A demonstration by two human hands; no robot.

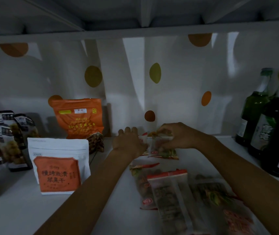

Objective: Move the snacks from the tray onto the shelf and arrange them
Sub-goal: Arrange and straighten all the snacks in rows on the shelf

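Note:
Both my hands reach to the back of the white shelf [115, 209]. My right hand [177, 136] pinches the top of a clear snack packet with red and green print [165, 150], which stands near the back wall. My left hand [129, 141] is beside that packet on its left, fingers curled against a second small red-edged packet [143, 139]. Several more clear snack packets [169, 197] lie flat on the shelf in front, between my forearms. No tray is in view.
An orange bag of roasted nuts [78, 117] and a white pouch with an orange label [59, 167] stand at left, with dark snack bags [4, 141] further left. Green glass bottles [271, 133] stand at the right. A dotted white sheet covers the back wall.

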